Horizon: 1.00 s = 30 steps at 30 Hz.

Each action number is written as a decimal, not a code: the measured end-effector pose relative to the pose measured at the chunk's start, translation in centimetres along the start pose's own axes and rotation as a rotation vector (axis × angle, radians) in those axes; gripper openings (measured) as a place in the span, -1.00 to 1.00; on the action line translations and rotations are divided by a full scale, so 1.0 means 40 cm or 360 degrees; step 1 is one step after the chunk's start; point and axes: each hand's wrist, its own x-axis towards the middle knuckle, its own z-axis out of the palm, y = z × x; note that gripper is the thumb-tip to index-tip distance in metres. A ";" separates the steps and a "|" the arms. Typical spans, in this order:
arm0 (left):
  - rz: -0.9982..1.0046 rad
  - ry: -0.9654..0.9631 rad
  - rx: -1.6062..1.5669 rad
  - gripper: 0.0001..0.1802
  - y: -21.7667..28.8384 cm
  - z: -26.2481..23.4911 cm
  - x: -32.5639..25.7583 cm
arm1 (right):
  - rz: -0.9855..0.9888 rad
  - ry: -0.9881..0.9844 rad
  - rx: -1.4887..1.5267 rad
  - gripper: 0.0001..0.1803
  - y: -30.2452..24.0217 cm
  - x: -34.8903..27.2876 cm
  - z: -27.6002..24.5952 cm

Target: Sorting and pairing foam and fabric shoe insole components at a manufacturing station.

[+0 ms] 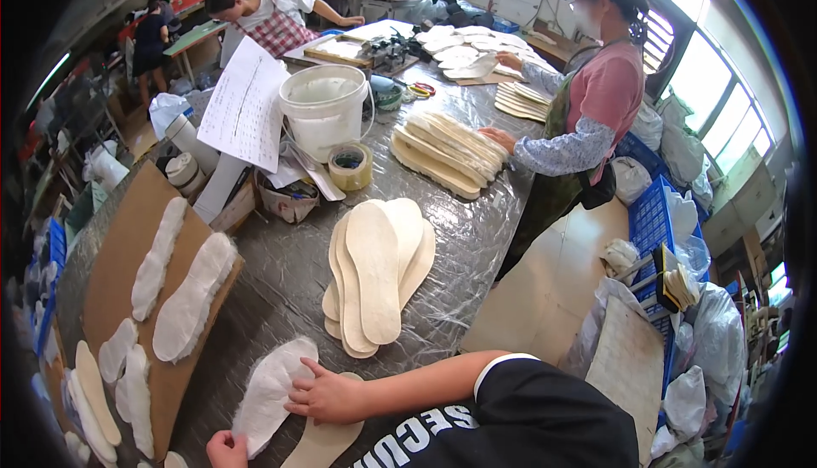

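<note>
A fluffy white insole (271,396) lies at the near edge of the table, tilted to the right at its top end. My left hand (227,449) pinches its lower left edge; only the fingers and thumb show. Across its right side rests my right hand (328,396), open, fingers apart and pressing on the fleece. Under my right hand and forearm lies a smooth cream insole (328,438), partly hidden. Just beyond is a fanned stack of cream insoles (374,272).
At left, a brown board (128,247) carries several fleecy insoles. A white bucket (326,106), a tape roll (350,167) and a paper sheet (245,106) stand farther back. A co-worker (596,94) at right touches a thick insole stack (447,153). Blue crates (651,221) line the right.
</note>
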 end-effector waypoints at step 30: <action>0.0793 0.0371 0.0551 -0.90 0.093 0.033 -0.057 | 0.0142 0.0574 0.0031 -0.80 -0.119 0.097 -0.104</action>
